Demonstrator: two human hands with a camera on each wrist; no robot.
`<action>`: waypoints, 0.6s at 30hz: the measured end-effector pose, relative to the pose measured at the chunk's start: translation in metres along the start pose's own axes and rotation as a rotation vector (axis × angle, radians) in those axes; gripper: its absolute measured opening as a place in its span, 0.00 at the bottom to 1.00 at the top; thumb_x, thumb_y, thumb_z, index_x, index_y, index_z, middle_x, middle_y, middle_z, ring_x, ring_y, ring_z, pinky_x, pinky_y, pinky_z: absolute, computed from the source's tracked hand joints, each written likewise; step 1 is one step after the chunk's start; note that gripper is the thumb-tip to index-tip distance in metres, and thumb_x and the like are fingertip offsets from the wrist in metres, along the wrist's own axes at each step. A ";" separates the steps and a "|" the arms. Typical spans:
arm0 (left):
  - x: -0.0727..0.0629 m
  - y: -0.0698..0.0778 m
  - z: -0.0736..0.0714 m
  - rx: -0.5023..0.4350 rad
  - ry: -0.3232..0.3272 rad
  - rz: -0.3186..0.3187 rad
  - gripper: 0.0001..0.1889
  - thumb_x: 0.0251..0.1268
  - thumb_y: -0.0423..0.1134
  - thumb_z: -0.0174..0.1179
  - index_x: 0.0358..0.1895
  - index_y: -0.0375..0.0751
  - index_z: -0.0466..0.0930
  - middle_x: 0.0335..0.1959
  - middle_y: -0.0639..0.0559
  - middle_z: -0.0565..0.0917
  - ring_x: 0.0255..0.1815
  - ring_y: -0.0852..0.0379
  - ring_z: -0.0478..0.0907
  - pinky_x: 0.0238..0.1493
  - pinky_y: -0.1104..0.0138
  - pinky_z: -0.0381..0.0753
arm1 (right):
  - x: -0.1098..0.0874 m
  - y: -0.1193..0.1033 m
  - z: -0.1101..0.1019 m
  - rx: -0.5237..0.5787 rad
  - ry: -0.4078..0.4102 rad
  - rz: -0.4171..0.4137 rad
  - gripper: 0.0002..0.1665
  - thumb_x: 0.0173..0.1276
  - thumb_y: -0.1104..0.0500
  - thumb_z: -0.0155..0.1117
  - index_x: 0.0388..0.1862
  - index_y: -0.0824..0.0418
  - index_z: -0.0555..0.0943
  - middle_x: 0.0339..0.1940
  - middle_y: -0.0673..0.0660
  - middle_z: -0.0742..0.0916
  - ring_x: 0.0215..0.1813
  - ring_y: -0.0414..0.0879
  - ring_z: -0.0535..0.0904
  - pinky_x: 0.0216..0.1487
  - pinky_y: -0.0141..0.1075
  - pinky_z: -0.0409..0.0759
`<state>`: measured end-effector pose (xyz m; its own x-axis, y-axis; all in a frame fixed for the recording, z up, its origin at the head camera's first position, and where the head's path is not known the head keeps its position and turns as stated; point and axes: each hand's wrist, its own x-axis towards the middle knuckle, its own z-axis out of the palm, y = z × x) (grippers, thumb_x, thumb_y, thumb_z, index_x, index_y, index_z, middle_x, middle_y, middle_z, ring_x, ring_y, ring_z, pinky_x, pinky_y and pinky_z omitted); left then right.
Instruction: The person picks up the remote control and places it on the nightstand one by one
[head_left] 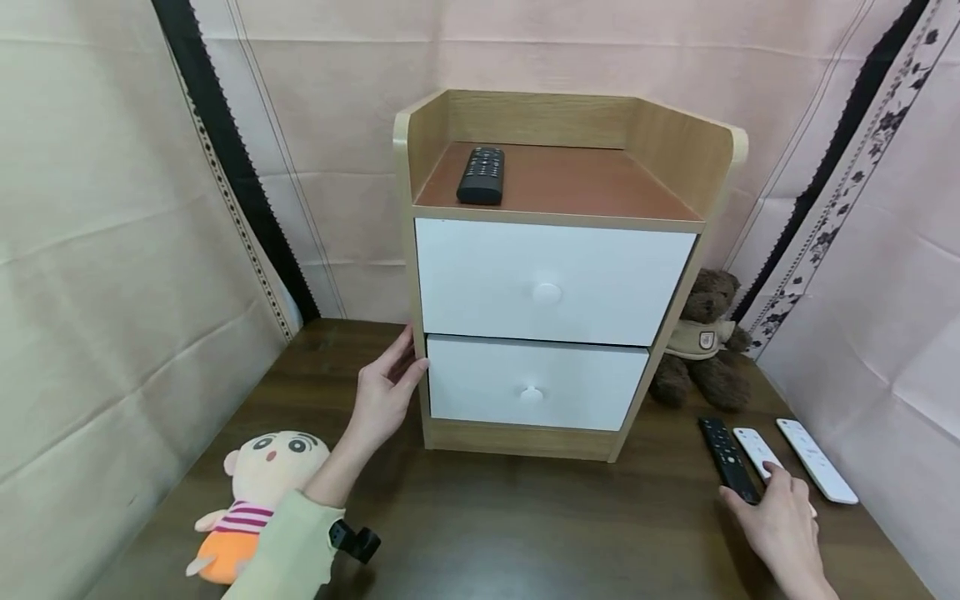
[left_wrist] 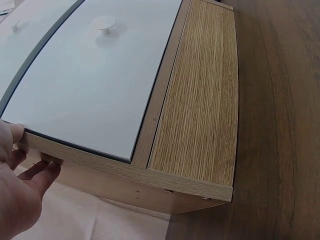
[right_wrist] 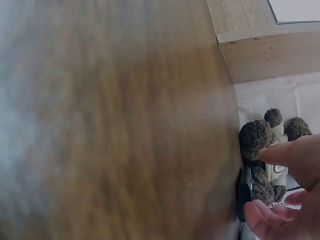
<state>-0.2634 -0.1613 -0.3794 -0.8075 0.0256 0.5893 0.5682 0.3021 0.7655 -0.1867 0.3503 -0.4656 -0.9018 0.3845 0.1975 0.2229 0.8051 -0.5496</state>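
Right of the cabinet (head_left: 517, 321), we see the right hand (head_left: 783, 527), its grip wide about the near end of a black remote (head_left: 724, 454), whose long axis runs away from us toward the bear (head_left: 684, 337); the left hand (head_left: 384, 393) holds the cabinet's left edge; the bear's badge (head_left: 707, 340) is unreadable

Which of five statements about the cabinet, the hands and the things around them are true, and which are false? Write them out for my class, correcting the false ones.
1. The left hand touches the cabinet. True.
2. The cabinet has three drawers. False: it has two white drawers.
3. A black remote lies on top of the cabinet. True.
4. In the head view, the teddy bear sits left of the cabinet. False: it sits to the right.
5. Three other remotes lie by the right hand. True.
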 end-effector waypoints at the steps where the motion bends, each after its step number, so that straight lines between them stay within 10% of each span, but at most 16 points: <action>1: 0.000 0.000 0.000 0.000 -0.002 -0.001 0.31 0.75 0.32 0.61 0.78 0.39 0.63 0.72 0.42 0.72 0.67 0.43 0.76 0.61 0.53 0.79 | 0.000 0.001 0.000 0.000 -0.008 0.004 0.47 0.65 0.54 0.73 0.68 0.81 0.60 0.57 0.86 0.66 0.53 0.87 0.64 0.46 0.73 0.67; 18: 0.000 0.001 0.001 -0.020 -0.003 -0.023 0.31 0.75 0.32 0.61 0.78 0.41 0.64 0.73 0.43 0.73 0.67 0.44 0.76 0.62 0.51 0.78 | 0.012 0.011 0.006 -0.011 -0.022 -0.020 0.45 0.60 0.56 0.76 0.62 0.85 0.64 0.54 0.89 0.70 0.55 0.84 0.68 0.49 0.71 0.68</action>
<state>-0.2624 -0.1603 -0.3789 -0.8208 0.0222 0.5708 0.5527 0.2832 0.7838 -0.1978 0.3612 -0.4745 -0.9139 0.3583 0.1909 0.2085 0.8177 -0.5366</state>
